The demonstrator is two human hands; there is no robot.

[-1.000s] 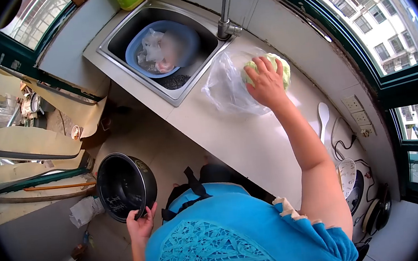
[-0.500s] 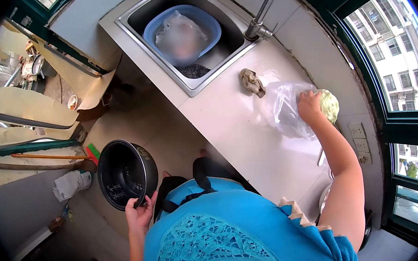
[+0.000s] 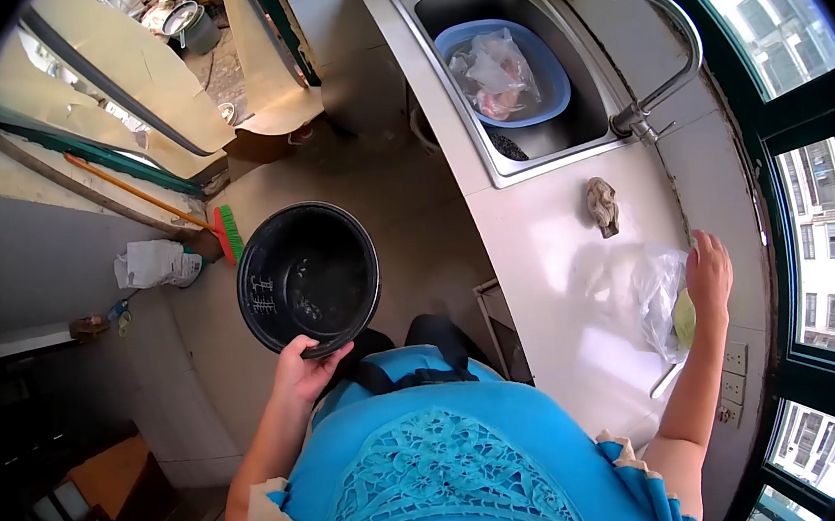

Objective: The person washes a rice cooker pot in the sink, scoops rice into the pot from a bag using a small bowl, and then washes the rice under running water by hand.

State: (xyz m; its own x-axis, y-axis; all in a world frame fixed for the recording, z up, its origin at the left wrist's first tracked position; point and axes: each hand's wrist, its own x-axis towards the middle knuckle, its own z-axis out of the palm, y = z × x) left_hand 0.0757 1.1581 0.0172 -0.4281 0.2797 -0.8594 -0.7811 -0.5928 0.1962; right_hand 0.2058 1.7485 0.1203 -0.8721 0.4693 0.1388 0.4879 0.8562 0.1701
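Note:
My left hand (image 3: 314,366) grips the near rim of a black rice cooker inner pot (image 3: 308,276), which is held over the floor. Pale level markings show on its inner wall, and its inside holds no visible food. My right hand (image 3: 709,273) is over the counter by the wall, fingers extended, with nothing seen in it. Just below and left of it lies a clear plastic bag (image 3: 657,298). A pale green cabbage (image 3: 684,318) is partly hidden by the bag and my wrist.
A crumpled brown cloth-like thing (image 3: 602,207) lies on the counter (image 3: 542,248). In the steel sink (image 3: 592,138), a blue basin (image 3: 553,77) holds a plastic bag with pinkish contents (image 3: 499,87). The faucet (image 3: 667,86) arches beside it. A broom (image 3: 228,235) leans at the left.
My view has shifted, so the counter appears farther right. My right hand has come off the cabbage and bag toward the wall. My left hand still holds the pot, now more level.

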